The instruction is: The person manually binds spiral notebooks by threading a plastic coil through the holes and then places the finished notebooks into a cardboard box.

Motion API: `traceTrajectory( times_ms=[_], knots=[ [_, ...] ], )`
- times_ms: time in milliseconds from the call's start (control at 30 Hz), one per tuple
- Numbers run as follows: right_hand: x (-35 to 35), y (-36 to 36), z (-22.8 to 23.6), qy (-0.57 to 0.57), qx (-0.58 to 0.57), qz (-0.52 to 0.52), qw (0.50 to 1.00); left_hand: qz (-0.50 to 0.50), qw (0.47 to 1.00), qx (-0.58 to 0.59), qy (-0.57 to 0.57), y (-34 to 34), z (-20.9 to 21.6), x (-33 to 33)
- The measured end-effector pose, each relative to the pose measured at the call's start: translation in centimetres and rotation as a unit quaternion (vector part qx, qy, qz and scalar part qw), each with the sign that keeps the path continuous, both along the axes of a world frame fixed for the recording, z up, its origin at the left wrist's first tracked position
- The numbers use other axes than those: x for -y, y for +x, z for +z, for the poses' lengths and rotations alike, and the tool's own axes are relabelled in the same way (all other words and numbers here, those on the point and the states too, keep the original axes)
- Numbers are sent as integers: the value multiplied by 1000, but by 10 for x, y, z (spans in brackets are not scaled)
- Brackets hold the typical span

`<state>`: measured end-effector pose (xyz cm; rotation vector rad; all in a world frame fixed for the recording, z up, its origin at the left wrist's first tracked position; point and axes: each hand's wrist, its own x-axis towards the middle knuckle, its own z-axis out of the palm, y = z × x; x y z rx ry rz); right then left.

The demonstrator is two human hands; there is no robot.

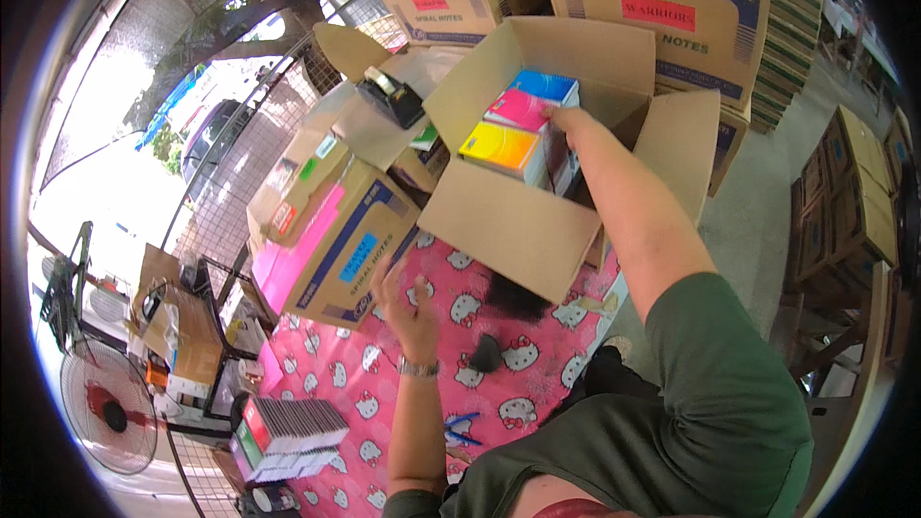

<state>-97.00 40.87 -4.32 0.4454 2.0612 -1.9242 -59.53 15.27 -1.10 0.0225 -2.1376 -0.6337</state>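
Note:
My right hand (566,123) reaches into an open cardboard box (513,225). Its fingers close on the edge of the pink notebooks (520,108); part of the fingers is hidden behind the stack. Blue notebooks (547,86) lie on the far side of the pink ones, and yellow notebooks (501,147) on the near side, all stacked with covers up. Nothing is in my left hand (411,312), which is raised with fingers apart over the pink patterned tablecloth (365,379), beside the right side of a labelled carton (350,254).
A tape dispenser (391,98) rests on a box behind the carton. Stacked notebooks (288,436) and blue-handled pliers or cutters (462,429) lie on the cloth, with a dark lump (486,355). Large cartons (662,14) stand behind; a fan (110,408) is at left.

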Motion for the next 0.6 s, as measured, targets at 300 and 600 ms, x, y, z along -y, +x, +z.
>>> traceTrajectory(
  times_ms=[300,600],
  knots=[
    [-34,-17,-3,-388,-25,-246,888,-202,942,185,-196,-266,38,-80],
    [-9,-62,-142,-308,165,-369,861,-39,934,293,-202,-282,-2,-119]
  ],
)
